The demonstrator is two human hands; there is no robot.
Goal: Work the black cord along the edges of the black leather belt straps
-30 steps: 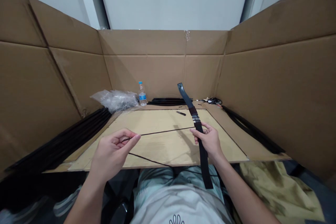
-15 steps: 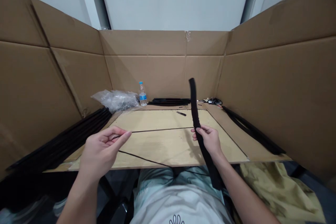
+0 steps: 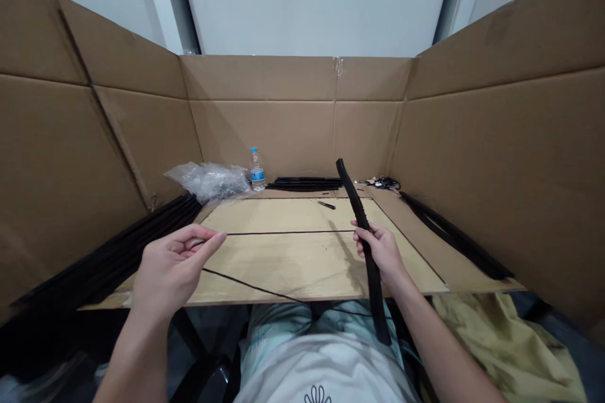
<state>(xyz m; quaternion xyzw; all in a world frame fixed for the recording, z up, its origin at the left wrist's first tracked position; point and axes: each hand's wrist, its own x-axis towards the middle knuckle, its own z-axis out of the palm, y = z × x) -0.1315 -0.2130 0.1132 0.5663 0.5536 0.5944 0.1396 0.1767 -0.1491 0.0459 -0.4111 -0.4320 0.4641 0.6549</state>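
My left hand (image 3: 177, 264) pinches a thin black cord (image 3: 288, 232) between thumb and fingertips. The cord runs taut and nearly level across to my right hand (image 3: 380, 253). Below my left hand, another length of it slants down over the table's front edge towards my lap. My right hand is closed around a long, flat black fabric strip (image 3: 375, 286), which stands tilted, its top leaning left and its lower end above my lap. Where the cord meets the strip is hidden by my right fingers.
A wooden board (image 3: 283, 264) covers the tabletop, with a small cutter (image 3: 326, 204) on it. Black strips lie in bundles at left (image 3: 142, 245), back (image 3: 305, 184) and right (image 3: 454, 236). A water bottle (image 3: 257, 170) stands beside clear plastic wrap (image 3: 212, 181). Cardboard walls (image 3: 293, 132) surround three sides.
My left hand has moved slightly left and my right hand slightly right, so the cord span is longer. The black strip has dropped at its top and tilted further left.
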